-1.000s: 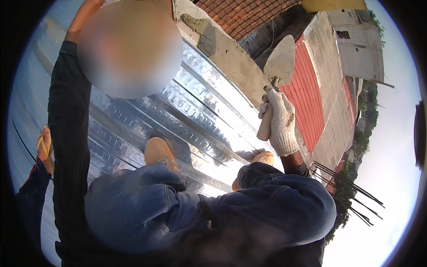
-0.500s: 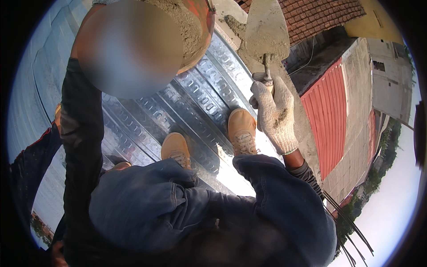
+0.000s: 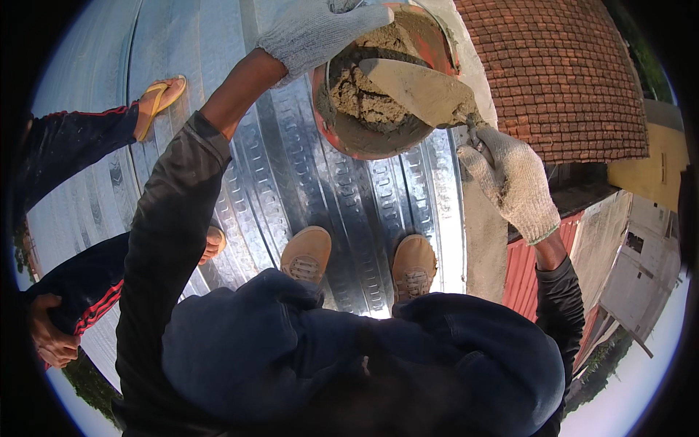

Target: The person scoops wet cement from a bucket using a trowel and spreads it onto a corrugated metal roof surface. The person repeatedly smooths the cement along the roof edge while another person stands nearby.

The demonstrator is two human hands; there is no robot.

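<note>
My right hand point(image 3: 513, 178), in a knitted work glove, is closed round the handle of a pointed masonry trowel point(image 3: 422, 91). The mortar-smeared blade reaches leftward over the open mouth of a reddish bucket point(image 3: 354, 150). Thick grey-brown mortar point(image 3: 364, 102) lies inside, partly hidden under the blade. At the bucket's far-left rim, my gloved left hand point(image 3: 317, 33) grips it, with the thumb stretched along the rim. Its other fingers are partly cut off by the picture's upper edge.
Ribbed metal decking point(image 3: 284, 175) lies under my shoes point(image 3: 306, 255). Along its right side runs a concrete ledge point(image 3: 484, 247), with a tiled roof point(image 3: 561, 80) beyond. At left are another person's sandalled foot point(image 3: 164, 98) and hand point(image 3: 52, 331).
The trowel has gone from above the concrete ledge to over the bucket, its blade turned from pointing away to pointing left. My view has shifted, bringing the bucket nearer the middle.
</note>
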